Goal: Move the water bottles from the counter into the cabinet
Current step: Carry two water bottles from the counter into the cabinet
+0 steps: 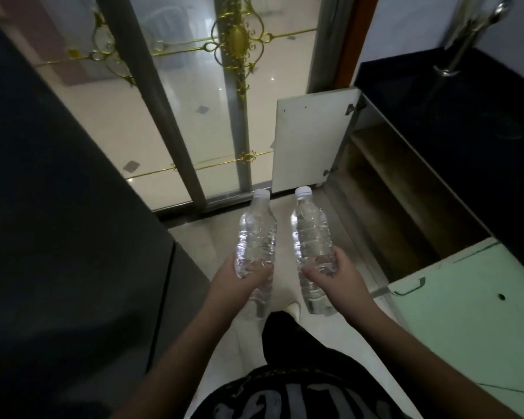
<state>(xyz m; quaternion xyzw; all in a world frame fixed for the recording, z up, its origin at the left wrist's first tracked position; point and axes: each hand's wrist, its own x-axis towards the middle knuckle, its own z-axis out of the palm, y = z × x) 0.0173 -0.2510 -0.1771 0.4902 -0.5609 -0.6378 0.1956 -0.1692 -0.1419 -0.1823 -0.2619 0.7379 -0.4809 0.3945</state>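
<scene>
I hold one bottle [257, 234] in my left hand [239, 278] and another bottle [310, 234] in my right hand [335, 276], my fingers wrapped low around each. Both hang over the floor [194, 246], caps pointing away. The cabinet [400, 189] stands open under the black counter's [454, 122] front edge.

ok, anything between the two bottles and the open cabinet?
Nothing visible. Left hand and right hand each hold a water bottle over the floor. The cabinet gapes to the right, its door swung clear.
</scene>
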